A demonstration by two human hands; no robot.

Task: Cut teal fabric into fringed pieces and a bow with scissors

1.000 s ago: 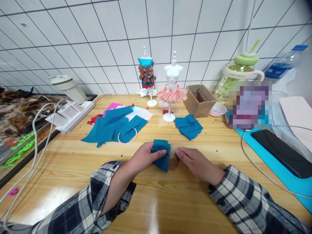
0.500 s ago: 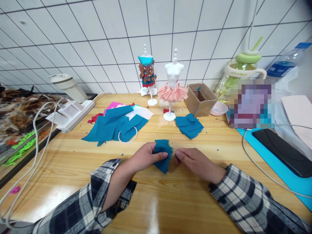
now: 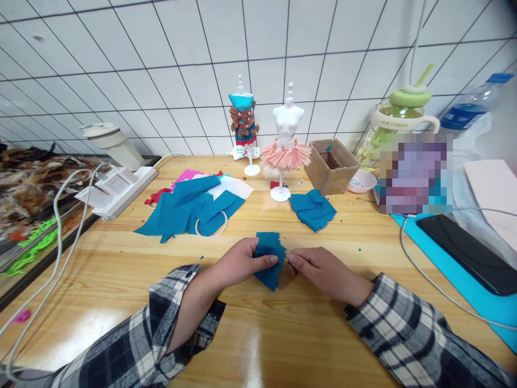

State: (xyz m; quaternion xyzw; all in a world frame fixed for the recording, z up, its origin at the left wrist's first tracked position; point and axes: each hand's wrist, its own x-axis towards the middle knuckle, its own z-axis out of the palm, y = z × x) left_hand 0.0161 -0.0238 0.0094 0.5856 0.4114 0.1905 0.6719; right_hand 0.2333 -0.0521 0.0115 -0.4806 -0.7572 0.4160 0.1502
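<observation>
My left hand (image 3: 238, 264) pinches a small teal fabric piece (image 3: 267, 274) with zigzag edges, thumb on top, above the middle of the wooden table. Just right of its jagged edge, my right hand (image 3: 319, 269) is closed in a pinch; what sits between those fingertips is too small to make out. Another teal piece (image 3: 313, 209) with stitch-like rows lies behind my right hand. Teal cloth (image 3: 181, 207) is spread at the back left with a white ring (image 3: 211, 235) on it. A white dress form (image 3: 288, 121) wears a pink pleated skirt (image 3: 286, 156).
Behind stand a second dressed form (image 3: 243, 121), a cardboard box (image 3: 331, 170) and a pink bowl (image 3: 362, 181). At right are a green-lidded jug (image 3: 404, 116), a bottle (image 3: 464, 113) and a black phone (image 3: 468, 253). A power strip (image 3: 121, 191) with cables lies left.
My right hand's fingertips have shifted very slightly left, closer to the fabric edge, and the thin dark item seen at them earlier is no longer distinct. My left hand keeps its hold.
</observation>
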